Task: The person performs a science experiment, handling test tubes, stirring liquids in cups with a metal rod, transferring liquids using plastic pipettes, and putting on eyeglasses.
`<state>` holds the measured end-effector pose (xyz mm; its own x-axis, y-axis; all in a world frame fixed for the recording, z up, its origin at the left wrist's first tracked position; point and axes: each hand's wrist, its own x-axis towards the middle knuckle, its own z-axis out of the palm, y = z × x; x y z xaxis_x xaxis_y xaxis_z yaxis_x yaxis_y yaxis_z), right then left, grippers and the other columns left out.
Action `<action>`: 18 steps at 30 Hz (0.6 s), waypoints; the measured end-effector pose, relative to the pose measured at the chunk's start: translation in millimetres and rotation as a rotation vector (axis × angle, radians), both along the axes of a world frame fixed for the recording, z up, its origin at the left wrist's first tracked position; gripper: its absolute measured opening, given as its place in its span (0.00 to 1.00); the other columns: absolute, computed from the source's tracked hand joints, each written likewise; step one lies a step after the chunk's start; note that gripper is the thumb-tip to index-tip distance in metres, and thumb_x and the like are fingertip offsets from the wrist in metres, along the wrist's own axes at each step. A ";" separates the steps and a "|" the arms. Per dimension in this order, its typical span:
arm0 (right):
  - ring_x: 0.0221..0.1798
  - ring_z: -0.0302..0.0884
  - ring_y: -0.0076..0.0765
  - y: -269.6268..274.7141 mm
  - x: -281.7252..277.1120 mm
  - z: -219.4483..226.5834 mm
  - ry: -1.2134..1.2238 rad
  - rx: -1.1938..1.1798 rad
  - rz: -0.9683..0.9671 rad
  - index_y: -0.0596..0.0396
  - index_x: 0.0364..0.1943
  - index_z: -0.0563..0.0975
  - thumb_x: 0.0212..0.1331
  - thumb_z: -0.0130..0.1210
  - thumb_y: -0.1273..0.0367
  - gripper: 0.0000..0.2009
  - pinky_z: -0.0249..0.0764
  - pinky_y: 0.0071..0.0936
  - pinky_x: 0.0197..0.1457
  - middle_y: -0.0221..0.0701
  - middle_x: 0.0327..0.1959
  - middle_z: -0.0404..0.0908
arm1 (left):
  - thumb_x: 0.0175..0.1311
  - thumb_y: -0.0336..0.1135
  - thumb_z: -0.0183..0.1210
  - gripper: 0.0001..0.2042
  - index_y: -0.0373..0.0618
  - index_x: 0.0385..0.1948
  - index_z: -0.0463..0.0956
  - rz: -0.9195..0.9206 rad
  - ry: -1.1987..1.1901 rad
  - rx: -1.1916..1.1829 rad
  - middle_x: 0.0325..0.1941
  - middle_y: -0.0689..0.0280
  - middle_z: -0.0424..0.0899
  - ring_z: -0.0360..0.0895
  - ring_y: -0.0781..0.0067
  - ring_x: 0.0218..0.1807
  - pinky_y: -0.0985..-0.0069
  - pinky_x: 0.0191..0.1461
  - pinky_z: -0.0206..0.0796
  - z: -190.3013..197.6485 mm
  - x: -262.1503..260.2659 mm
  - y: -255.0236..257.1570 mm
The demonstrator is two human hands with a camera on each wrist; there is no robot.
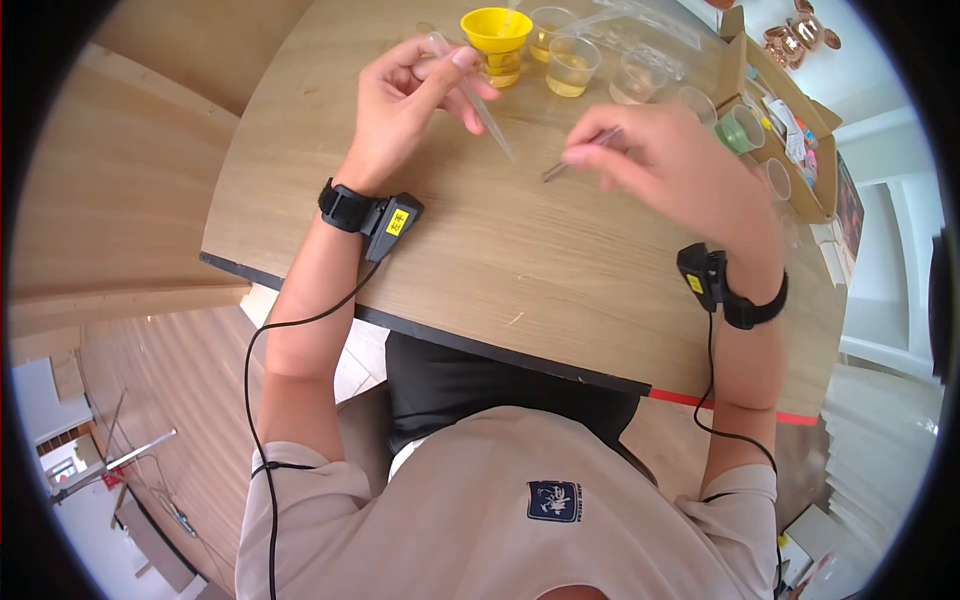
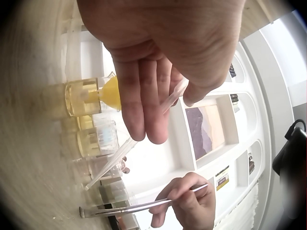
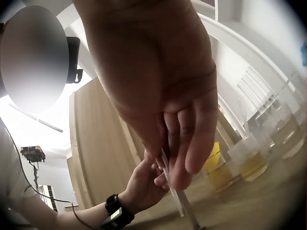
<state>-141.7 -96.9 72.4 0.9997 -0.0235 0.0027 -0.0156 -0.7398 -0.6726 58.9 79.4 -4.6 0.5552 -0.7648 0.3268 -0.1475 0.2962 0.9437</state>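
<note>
Wood-grain tabletop (image 1: pixel 480 260) beneath slanted, tip-down pipette (image 1: pixel 488 119).

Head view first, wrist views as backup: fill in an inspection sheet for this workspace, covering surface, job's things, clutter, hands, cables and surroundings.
Surface: wooden tabletop, light scuffs, dark front edge with a red strip towards the right.
Job's things: clear dropper and slim metal tool, both held; yellow funnel set in a cup of yellowish liquid; more clear cups nearby.
Clutter: open cardboard box of small items.
Hands: left hand pinches the dropper; right hand pinches the metal tool.
Cables: black cable along left arm and another along right arm.
Surroundings: copper-coloured figurine; white shelving.
</note>
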 end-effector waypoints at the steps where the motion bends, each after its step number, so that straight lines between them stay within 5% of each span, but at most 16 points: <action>1: 0.29 0.79 0.21 2.2 0.6 -0.7 0.033 0.033 0.056 0.59 0.39 0.80 0.69 0.57 0.67 0.09 0.71 0.20 0.31 0.28 0.28 0.81 | 0.73 0.32 0.57 0.09 0.33 0.42 0.78 0.004 0.005 0.008 0.34 0.51 0.88 0.84 0.72 0.24 0.78 0.31 0.77 0.0 0.3 0.3; 18: 0.25 0.78 0.28 -16.6 -14.5 12.9 0.008 -0.002 -0.076 0.57 0.38 0.81 0.68 0.56 0.64 0.10 0.71 0.27 0.31 0.32 0.24 0.81 | 0.76 0.35 0.54 0.09 0.38 0.36 0.76 -0.012 -0.042 0.021 0.30 0.53 0.87 0.83 0.70 0.22 0.72 0.30 0.79 2.3 -1.4 1.7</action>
<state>-156.2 -113.6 85.4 0.9950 -0.0998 -0.0051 -0.0774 -0.7374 -0.6710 57.5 81.0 -2.4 0.5321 -0.7782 0.3334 -0.1840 0.2781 0.9428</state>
